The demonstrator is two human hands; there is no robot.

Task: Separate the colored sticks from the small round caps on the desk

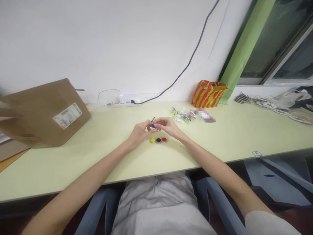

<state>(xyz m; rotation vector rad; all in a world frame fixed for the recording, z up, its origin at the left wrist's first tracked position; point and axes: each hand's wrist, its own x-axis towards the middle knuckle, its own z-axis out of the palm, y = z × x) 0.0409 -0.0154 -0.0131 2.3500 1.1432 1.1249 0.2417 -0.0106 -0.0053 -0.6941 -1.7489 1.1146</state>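
My left hand and my right hand meet over the middle of the pale table. Between their fingertips is a small blue thing, which both hands grip. Something small, yellow and black, shows just behind the fingers; whether it is held or lies on the table cannot be told. Nearer to me, three small round pots stand side by side in a row: a yellow one, a black one and a red one.
A cardboard box sits at the left. Toward the back are a power strip, a pile of small colourful pieces and a red-yellow striped bag. White discs lie at the far right.
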